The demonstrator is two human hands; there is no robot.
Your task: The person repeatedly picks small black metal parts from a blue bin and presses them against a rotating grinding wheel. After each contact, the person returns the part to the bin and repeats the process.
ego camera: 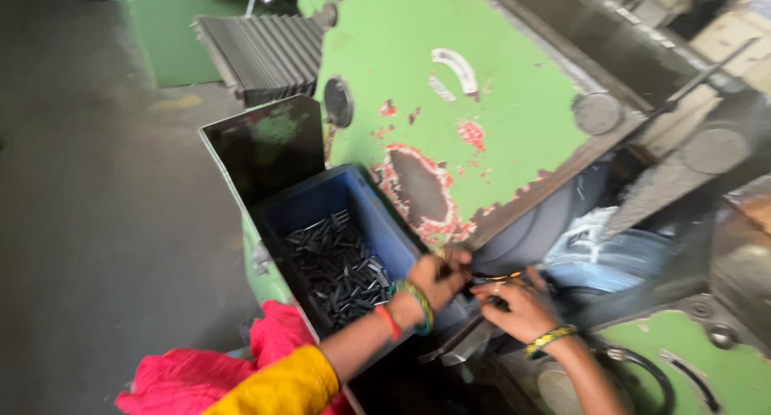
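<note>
Head view, looking down: left hand (438, 280) with green and orange bangles at the wrist, curled over the near right rim of the blue plastic bin (377, 214), fingers bunched narrow around something small and dark, too blurred to name. Right hand (522, 306), yellow-and-green bangle on the wrist, just at three o'clock from the left, fingertips almost touching it, fingers bent and pressed down on a grey metal chute (466, 343); holding anything or not, cannot tell. Bin heaped with short dark metal pins (341, 270), lying at nine o'clock from the left hand. Worn green machine housing with chipped red-edged paint (450, 118) at twelve o'clock. Grey ribbed bellows cover (261, 53) up at eleven. Pink and yellow sleeve (257, 375) at seven o'clock.
</note>
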